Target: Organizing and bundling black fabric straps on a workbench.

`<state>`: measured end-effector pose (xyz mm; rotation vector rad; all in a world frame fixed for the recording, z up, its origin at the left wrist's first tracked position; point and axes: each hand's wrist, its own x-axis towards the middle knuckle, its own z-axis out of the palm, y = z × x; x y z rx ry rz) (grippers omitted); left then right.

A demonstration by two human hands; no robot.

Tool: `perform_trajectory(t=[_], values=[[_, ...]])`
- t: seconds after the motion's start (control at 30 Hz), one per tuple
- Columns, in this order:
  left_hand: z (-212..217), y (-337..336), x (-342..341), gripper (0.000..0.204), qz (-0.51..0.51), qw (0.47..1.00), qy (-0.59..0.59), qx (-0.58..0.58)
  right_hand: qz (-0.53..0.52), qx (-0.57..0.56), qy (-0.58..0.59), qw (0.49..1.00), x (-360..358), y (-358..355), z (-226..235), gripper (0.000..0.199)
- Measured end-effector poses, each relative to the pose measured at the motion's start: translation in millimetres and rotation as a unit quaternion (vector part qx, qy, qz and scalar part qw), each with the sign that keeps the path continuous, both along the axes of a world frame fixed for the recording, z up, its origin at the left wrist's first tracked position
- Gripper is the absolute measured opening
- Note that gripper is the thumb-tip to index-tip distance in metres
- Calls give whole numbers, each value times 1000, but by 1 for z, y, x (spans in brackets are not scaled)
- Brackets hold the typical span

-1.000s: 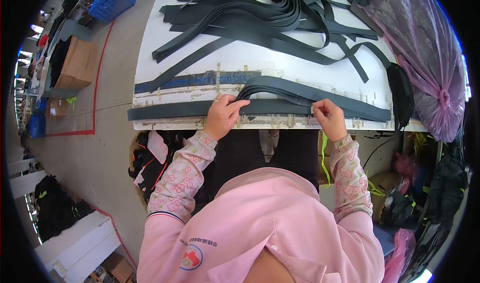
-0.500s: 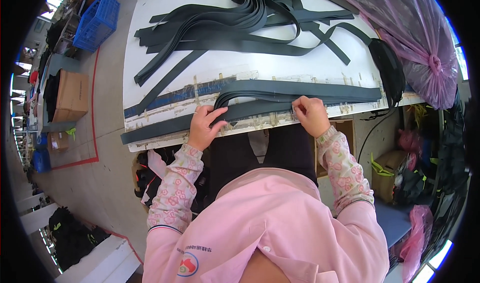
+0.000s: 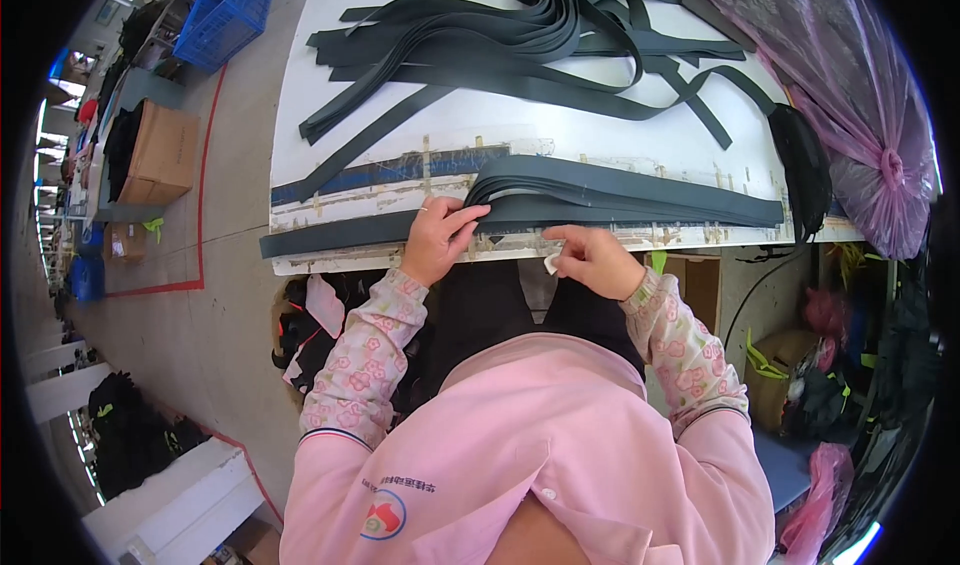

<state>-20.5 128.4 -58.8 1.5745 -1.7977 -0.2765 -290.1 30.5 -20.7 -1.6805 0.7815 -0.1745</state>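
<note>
- Dark garments [image 3: 125, 435], one heap: I am seeing them lying at far left, on the floor side.
- Cardboard box [image 3: 165, 155], brown: sitting beyond the red floor line, dark cloth showing inside.
- Crate [image 3: 228, 17], blue, open-sided: standing near the table's far left corner.
- Flat strip [image 3: 340, 237], dark grey: running along the near edge of the white table [image 3: 580, 137], its left end reaching the table's side.
- Left hand [image 3: 436, 240]: resting on the strips, fingertips touching the bundle's bend; I am not managing to tell whether it is gripping.
- Loose strips [image 3: 500, 40], dark grey, tangled: spreading over the table's far half.
- Small white piece [image 3: 551, 263]: hanging just off the near edge, pinched.
- Right hand [image 3: 597, 262]: closing thumb and fingers on that piece, forefinger pointing left.
- Folded bundle [image 3: 630, 187], dark grey, layered: lying partly over the flat strip, extending rightward.
- Black pouch [image 3: 803, 170]: draping at the table's right side.
- Plastic bag [image 3: 850, 95], pink, knotted: bulging at far right.
</note>
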Motion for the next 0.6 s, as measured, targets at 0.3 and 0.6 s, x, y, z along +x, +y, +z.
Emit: perform_trajectory(t=[0.3,0.6], values=[[-6,-1,-1,39,28,998,50,-28,-48,-189,-1,981,89,19,-18,13],[-5,1,1,35,22,998,56,-14,-89,-310,10,947,107,33,-33,8]])
